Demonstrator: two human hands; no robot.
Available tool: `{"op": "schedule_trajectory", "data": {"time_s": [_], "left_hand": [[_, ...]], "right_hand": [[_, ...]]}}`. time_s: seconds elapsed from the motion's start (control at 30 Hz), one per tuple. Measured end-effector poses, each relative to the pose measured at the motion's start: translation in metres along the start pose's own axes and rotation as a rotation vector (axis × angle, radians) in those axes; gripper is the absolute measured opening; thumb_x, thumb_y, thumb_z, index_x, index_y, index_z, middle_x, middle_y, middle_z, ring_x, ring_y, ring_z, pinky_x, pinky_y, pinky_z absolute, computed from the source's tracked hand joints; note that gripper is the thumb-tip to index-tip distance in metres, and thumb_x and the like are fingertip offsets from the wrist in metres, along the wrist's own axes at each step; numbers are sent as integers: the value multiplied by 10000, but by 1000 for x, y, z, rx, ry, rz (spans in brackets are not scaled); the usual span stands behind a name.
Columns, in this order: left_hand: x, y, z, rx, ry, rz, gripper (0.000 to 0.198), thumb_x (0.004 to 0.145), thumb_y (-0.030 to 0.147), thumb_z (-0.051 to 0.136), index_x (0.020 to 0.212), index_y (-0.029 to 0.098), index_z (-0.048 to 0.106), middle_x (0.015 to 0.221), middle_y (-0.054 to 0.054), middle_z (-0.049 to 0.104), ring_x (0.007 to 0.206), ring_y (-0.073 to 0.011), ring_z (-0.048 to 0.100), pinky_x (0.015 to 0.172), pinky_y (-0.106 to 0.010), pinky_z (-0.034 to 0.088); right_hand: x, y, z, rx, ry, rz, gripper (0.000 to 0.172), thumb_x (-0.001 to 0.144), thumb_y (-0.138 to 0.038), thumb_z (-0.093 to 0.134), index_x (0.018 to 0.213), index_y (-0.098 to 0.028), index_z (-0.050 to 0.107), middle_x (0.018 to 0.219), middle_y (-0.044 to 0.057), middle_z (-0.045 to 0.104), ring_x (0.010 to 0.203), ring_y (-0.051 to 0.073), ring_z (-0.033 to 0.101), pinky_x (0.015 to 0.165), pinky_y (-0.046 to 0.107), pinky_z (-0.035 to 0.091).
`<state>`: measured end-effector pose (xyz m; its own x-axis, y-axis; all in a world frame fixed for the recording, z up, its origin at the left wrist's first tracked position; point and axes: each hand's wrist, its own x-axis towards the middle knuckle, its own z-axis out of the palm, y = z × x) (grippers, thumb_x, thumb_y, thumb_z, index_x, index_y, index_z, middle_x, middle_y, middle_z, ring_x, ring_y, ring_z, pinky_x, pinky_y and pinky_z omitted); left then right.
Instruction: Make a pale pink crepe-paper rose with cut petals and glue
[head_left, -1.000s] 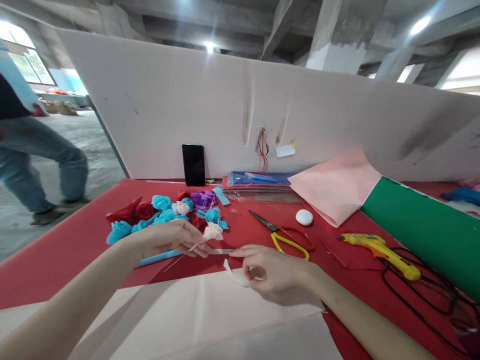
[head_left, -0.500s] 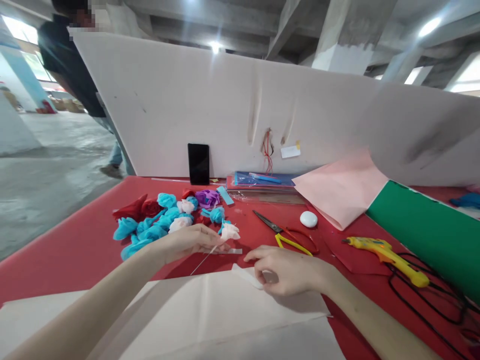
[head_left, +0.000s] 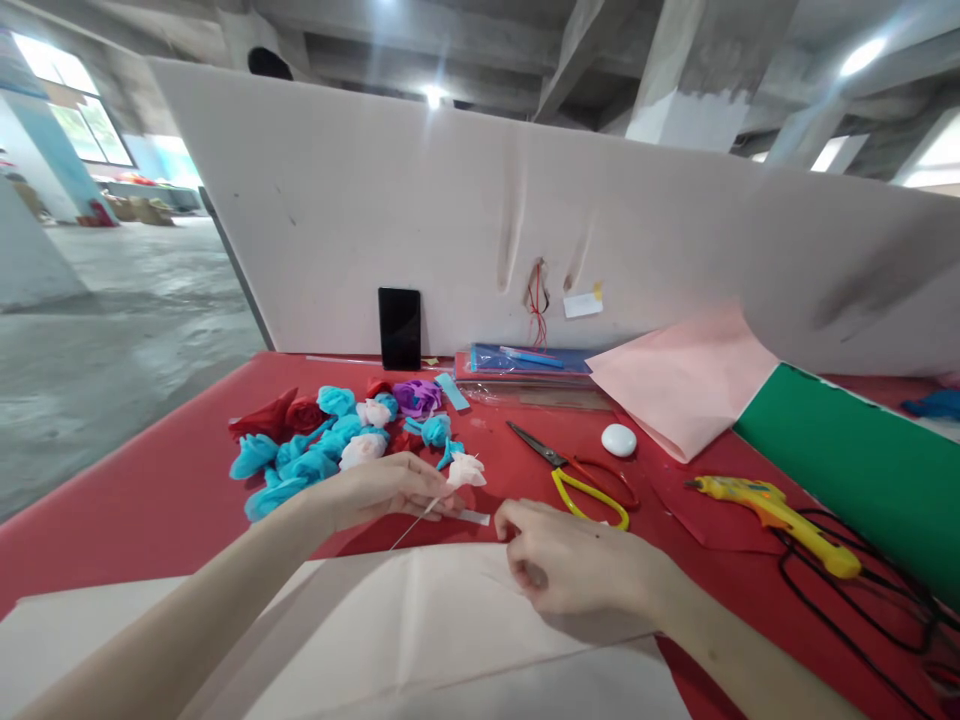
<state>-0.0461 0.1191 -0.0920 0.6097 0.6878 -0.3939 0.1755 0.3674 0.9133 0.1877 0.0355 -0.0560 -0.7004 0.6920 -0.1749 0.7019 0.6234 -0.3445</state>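
Observation:
My left hand (head_left: 401, 487) is closed around the thin wire stem of a white crepe-paper flower (head_left: 466, 470), whose petals stand past the fingertips. A short whitish strip (head_left: 474, 517) shows beside those fingers. To the right, my right hand (head_left: 574, 560) is curled over the edge of a large pale paper sheet (head_left: 420, 620), thumb and fingers drawn together in a loop; whatever they pinch, if anything, is hidden. Left of the white flower lies a pile of blue paper flowers (head_left: 307, 465), with red, white and purple ones among them.
Scissors (head_left: 559, 465) with red and yellow handles lie behind my right hand. Right of them are a white oval object (head_left: 619, 440), a yellow glue gun (head_left: 772, 515) with a black cord, and green board (head_left: 847, 470). A phone (head_left: 400, 328) leans on the white back panel (head_left: 337, 220).
My right hand has moved slightly down, and the lifted pale strip by its fingers no longer shows. The left hand still holds the flower, shifted slightly right. The person at far left has walked behind the panel.

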Motion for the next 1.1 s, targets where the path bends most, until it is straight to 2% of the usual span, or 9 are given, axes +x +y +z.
{"op": "schedule_trajectory", "data": {"time_s": [0.13,0.27,0.4,0.53,0.73,0.83,0.93,1.0,1.1], "left_hand": [[-3,3,5,16,-34,-15,133,654,286,714,676,158,740,805,-73,757,850,-218,674,800,-279,508],[-8,8,10,42,-58,-27,122,647,277,718,649,157,739,777,-69,755,810,-206,671,761,-260,503],[-11,10,15,61,-57,-25,122,625,286,739,633,164,741,745,-56,749,775,-199,662,755,-254,497],[-12,12,17,75,-54,-30,148,622,306,739,641,160,745,755,-71,747,789,-217,657,768,-275,492],[-12,13,21,85,-66,-26,124,624,286,737,616,162,738,669,-43,732,691,-181,646,700,-250,494],[-11,12,19,76,-87,-1,119,650,272,720,638,154,727,692,-53,732,758,-208,659,778,-301,498],[-10,13,15,78,-79,67,155,753,283,665,710,135,680,783,-46,718,839,-203,652,857,-391,474],[-11,14,14,66,-57,122,161,788,281,639,731,132,658,814,-37,707,875,-195,644,889,-420,451],[-12,19,17,-1,-25,214,126,720,279,684,660,169,681,774,-43,720,961,-229,626,966,-372,396]], "right_hand": [[2,-5,-4,-41,9,-22,156,737,-87,469,595,-141,504,884,30,540,794,126,474,558,233,300],[1,-9,-4,-76,29,-19,143,744,-68,469,624,-137,508,852,23,554,758,120,470,550,240,294],[0,-9,-1,-105,41,-24,161,778,-80,433,670,-133,540,865,36,566,710,131,465,539,263,284],[0,-9,-2,-114,38,-48,172,761,-65,446,647,-136,552,913,38,569,727,136,470,587,267,309],[1,-8,-4,-83,59,-36,177,754,-65,461,626,-132,563,906,63,557,761,159,474,651,279,343],[3,-6,-5,-26,81,-40,182,764,-63,456,637,-124,571,959,88,559,865,191,489,749,308,366],[4,-2,-8,73,111,-47,156,752,-60,481,641,-124,569,1032,94,560,935,203,488,835,339,357],[4,0,-11,174,129,-34,118,722,-74,520,628,-132,563,972,74,581,869,183,507,804,329,374],[1,2,-17,383,170,33,73,679,-85,549,654,-151,567,762,20,594,696,135,517,658,266,401]]}}
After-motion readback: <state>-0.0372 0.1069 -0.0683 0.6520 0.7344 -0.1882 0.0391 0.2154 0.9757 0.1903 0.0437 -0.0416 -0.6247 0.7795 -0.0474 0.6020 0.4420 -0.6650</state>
